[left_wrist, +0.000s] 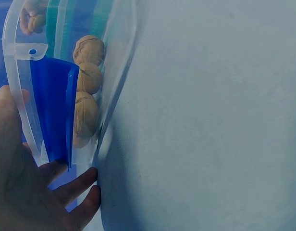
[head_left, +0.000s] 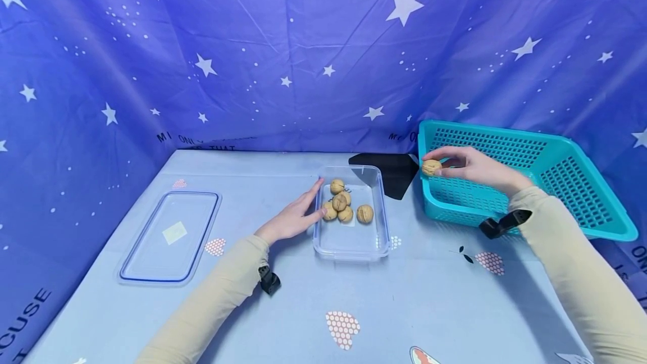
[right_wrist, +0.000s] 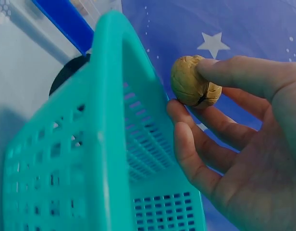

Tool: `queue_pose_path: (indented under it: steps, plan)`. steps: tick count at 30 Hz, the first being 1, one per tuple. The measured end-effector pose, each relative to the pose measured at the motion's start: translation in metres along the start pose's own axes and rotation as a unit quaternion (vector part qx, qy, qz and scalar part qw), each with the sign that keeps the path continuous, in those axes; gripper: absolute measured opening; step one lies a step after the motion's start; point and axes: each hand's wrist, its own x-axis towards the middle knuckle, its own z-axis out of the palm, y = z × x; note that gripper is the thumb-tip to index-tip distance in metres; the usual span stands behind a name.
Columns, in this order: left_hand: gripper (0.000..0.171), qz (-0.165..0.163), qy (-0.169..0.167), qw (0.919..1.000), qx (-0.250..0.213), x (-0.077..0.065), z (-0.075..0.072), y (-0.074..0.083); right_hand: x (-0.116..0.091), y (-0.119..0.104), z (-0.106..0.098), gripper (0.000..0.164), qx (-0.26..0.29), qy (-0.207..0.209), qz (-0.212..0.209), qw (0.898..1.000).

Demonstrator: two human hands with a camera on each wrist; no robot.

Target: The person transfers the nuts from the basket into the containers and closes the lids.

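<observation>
Between the thumb and fingers of my right hand [head_left: 470, 168] is a walnut [head_left: 431, 168], pinched over the left rim of a teal plastic basket [head_left: 455, 213]. The right wrist view shows the same walnut [right_wrist: 189, 79] at the fingertips, above the basket's edge. My left hand [head_left: 293, 219] rests its fingers, spread and fairly straight, against the left side of a clear plastic container [head_left: 351, 254]. Inside that container several walnuts [head_left: 365, 214] lie, most of them clustered toward its left. Seen from the left wrist, some walnuts [left_wrist: 86, 118] show through the clear wall.
A clear lid [head_left: 156, 251] with a blue seal lies flat on the table's left side. Behind the container's right corner is a flat black shape [head_left: 396, 176]. A blue star-printed curtain [head_left: 313, 27] hangs along the back and sides of the table [head_left: 293, 319].
</observation>
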Motion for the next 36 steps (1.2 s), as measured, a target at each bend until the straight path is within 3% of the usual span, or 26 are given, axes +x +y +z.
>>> queue_pose_path:
  steps: [10,18,25,31,36]
  plan:
    - [0.074,0.006,-0.001,1.0,0.004,0.001,0.0,0.0,0.011,-0.007,0.014,0.04,0.025,-0.019,-0.014,0.999]
    - [0.075,0.011,-0.001,0.9999,0.002,0.002,0.0,-0.002,0.017,-0.016,0.026,0.038,0.038,-0.038,-0.048,0.997]
    - [0.074,0.006,-0.002,1.0,0.0,0.002,0.0,-0.003,0.023,-0.028,0.041,0.037,0.015,-0.053,-0.09,0.994]
    - [0.074,0.005,-0.001,1.0,0.001,0.002,0.0,-0.003,0.033,-0.035,0.056,0.038,0.059,-0.089,-0.106,0.989]
    - [0.074,0.008,0.0,1.0,0.002,0.002,0.0,-0.002,0.038,-0.034,0.065,0.037,0.059,-0.103,-0.114,0.986]
